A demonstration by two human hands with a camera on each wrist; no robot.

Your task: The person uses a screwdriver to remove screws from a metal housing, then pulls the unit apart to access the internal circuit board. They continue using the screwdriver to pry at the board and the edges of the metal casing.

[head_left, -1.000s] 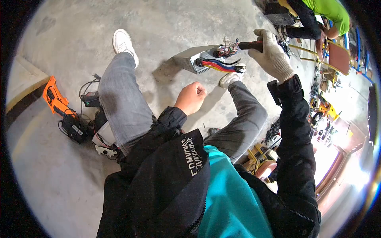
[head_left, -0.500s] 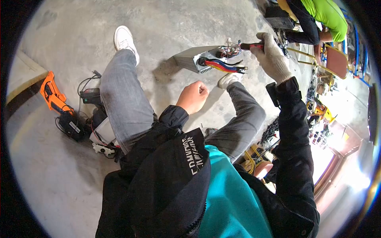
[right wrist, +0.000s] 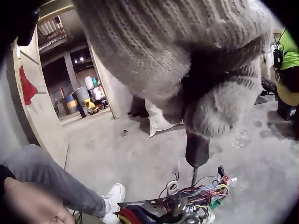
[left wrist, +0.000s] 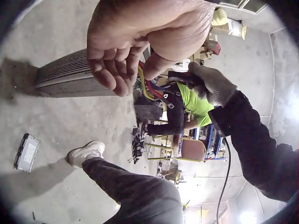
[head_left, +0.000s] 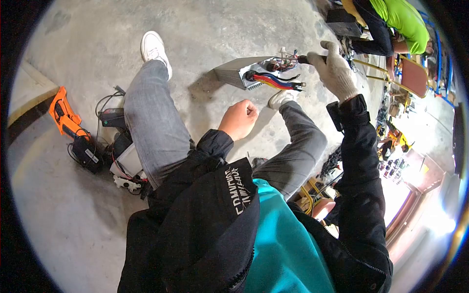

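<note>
My gloved right hand (head_left: 337,73) grips a dark-handled screwdriver (right wrist: 197,151). In the right wrist view its shaft points down into a bundle of thin wires (right wrist: 205,193). Those wires come from the end of a grey finned metal box (head_left: 232,72) standing on the floor. Thick red, blue, yellow and black cables (head_left: 273,81) stick out from the same end. My bare left hand (head_left: 239,119) hangs in front of the box with fingers loosely curled, holding nothing. The left wrist view shows its fingers (left wrist: 110,72) overlapping the box.
An orange tool-like object (head_left: 66,115) and black power adapters (head_left: 88,155) with cords lie on the floor at left. A flat labelled piece (left wrist: 27,153) lies on the concrete. A person in a green shirt (head_left: 405,22) bends near a chair (head_left: 414,75) at upper right.
My right hand has come slightly lower with the screwdriver, and less of its handle shows than before. The left hand stays almost where it was. The box has not moved.
</note>
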